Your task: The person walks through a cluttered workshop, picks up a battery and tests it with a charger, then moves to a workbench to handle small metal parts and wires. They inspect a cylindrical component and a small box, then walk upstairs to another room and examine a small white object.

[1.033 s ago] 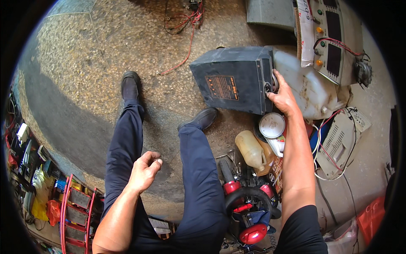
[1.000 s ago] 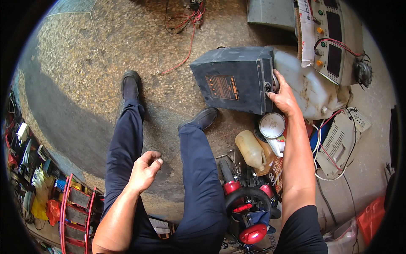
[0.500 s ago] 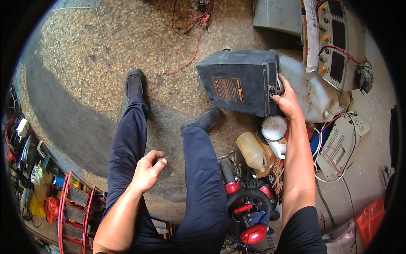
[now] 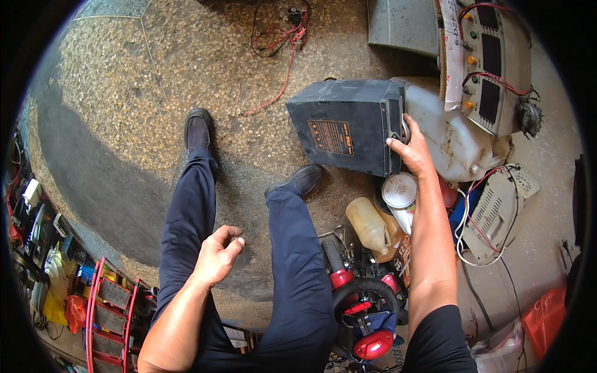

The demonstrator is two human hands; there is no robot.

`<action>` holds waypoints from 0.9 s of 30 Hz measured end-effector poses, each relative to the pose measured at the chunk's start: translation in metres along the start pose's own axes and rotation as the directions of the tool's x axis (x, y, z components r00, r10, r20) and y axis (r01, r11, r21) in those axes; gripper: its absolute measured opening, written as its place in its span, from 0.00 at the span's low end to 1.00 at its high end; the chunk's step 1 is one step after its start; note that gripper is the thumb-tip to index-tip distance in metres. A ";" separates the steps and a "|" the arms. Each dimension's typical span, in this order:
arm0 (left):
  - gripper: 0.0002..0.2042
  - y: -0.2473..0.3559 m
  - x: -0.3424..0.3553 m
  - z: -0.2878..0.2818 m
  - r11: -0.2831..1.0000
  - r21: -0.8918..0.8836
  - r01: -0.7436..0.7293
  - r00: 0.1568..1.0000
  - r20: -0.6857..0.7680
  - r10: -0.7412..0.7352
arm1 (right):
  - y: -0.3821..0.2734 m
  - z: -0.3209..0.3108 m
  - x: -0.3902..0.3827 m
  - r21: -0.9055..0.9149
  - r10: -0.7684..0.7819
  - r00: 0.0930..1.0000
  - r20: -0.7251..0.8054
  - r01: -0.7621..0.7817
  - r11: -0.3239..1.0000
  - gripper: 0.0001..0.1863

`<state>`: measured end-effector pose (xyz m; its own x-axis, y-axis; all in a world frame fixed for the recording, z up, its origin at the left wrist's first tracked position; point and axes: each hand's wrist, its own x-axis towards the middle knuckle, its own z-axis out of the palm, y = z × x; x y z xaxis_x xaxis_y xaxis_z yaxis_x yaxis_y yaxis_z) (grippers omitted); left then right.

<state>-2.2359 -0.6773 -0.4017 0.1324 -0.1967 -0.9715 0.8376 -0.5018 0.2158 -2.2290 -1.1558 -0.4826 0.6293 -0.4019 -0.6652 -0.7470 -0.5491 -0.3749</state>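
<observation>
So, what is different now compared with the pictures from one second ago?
Very little. The whole view has shifted slightly, so the dark box sits a bit lower in the picture. The right hand stays on the box's front edge, at the same spot. The left hand is still loosely curled above the left thigh, holding nothing visible. The white jug, yellow bottle and red tool have not moved.

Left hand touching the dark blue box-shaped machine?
No, the left hand hangs loosely curled over the thigh, far from the dark blue box-shaped machine.

The right hand (image 4: 411,152) hides its fingertips behind the dark box (image 4: 345,127).
</observation>
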 end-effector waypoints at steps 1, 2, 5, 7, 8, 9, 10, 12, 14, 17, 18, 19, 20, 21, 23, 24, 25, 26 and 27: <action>0.14 0.000 0.000 0.000 1.000 0.000 0.001 1.000 0.002 -0.001 | -0.003 0.002 -0.001 0.011 0.027 0.999 -0.023 -0.027 1.000 0.49; 0.14 0.001 0.000 -0.001 1.000 0.004 0.021 1.000 0.001 -0.021 | -0.006 0.005 -0.002 0.029 0.036 0.998 -0.049 -0.035 0.999 0.49; 0.14 0.001 0.000 -0.002 1.000 0.008 0.017 1.000 -0.002 -0.017 | -0.017 0.014 -0.002 -0.048 0.078 0.988 -0.130 -0.085 0.995 0.49; 0.14 0.002 0.000 -0.002 1.000 -0.007 0.004 1.000 -0.002 -0.004 | -0.021 0.015 -0.002 -0.088 0.078 0.987 -0.143 -0.091 0.992 0.49; 0.14 0.002 0.000 -0.003 1.000 -0.003 0.022 1.000 -0.005 -0.022 | -0.023 0.016 -0.002 -0.107 0.076 0.986 -0.148 -0.092 0.990 0.49; 0.14 0.002 0.000 -0.003 1.000 -0.013 0.001 1.000 -0.002 -0.001 | -0.023 0.016 -0.002 -0.105 0.081 0.986 -0.146 -0.097 0.990 0.49; 0.14 0.002 0.000 -0.003 1.000 -0.014 -0.003 1.000 -0.002 0.003 | -0.023 0.016 -0.002 -0.104 0.087 0.986 -0.143 -0.102 0.989 0.49; 0.14 0.003 0.000 -0.004 1.000 -0.009 -0.007 1.000 -0.002 0.007 | -0.022 0.016 -0.001 -0.111 0.087 0.986 -0.139 -0.103 0.988 0.49; 0.14 0.004 0.000 -0.005 1.000 0.016 0.019 1.000 -0.008 -0.019 | -0.021 0.016 -0.001 -0.130 0.077 0.988 -0.136 -0.095 0.987 0.49; 0.14 0.006 -0.001 -0.006 1.000 -0.012 0.024 1.000 0.005 -0.024 | -0.019 0.015 0.000 -0.137 0.084 0.989 -0.122 -0.100 0.985 0.49; 0.15 0.006 -0.001 -0.007 1.000 -0.008 0.009 1.000 0.005 -0.009 | -0.018 0.015 0.001 -0.131 0.090 0.989 -0.116 -0.105 0.986 0.48; 0.15 0.007 -0.001 -0.007 1.000 -0.001 0.006 1.000 0.005 -0.006 | -0.018 0.015 0.001 -0.124 0.096 0.989 -0.111 -0.110 0.986 0.48; 0.15 0.008 -0.001 -0.007 0.999 0.018 0.028 1.000 -0.001 -0.028 | -0.017 0.015 0.001 -0.117 0.102 0.989 -0.105 -0.114 0.987 0.48; 0.15 0.008 -0.001 -0.007 1.000 0.000 0.004 1.000 0.005 -0.004 | -0.016 0.015 0.001 -0.121 0.104 0.990 -0.099 -0.116 0.986 0.48; 0.15 0.009 -0.001 -0.007 1.000 -0.007 0.022 1.000 0.003 -0.022 | -0.015 0.014 0.002 -0.130 0.106 0.990 -0.088 -0.117 0.985 0.48; 0.15 0.009 -0.001 -0.007 1.000 -0.014 0.004 1.000 0.005 -0.004 | -0.014 0.013 0.002 -0.119 0.106 0.991 -0.082 -0.115 0.986 0.48; 0.15 0.010 -0.002 -0.007 1.000 -0.015 0.002 1.000 0.006 -0.002 | -0.013 0.013 0.002 -0.107 0.105 0.992 -0.075 -0.113 0.988 0.49; 0.15 0.010 -0.001 -0.006 1.000 -0.007 0.023 1.000 0.003 -0.023 | -0.013 0.013 0.002 -0.091 0.100 0.993 -0.067 -0.106 0.990 0.49; 0.15 0.011 -0.001 -0.006 1.000 -0.021 0.005 1.000 0.008 -0.005 | -0.013 0.013 0.002 -0.093 0.104 0.993 -0.062 -0.110 0.990 0.49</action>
<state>-2.2239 -0.6770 -0.3986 0.1243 -0.2009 -0.9717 0.8494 -0.4847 0.2089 -2.2209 -1.1405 -0.4874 0.5601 -0.5015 -0.6594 -0.7883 -0.5673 -0.2381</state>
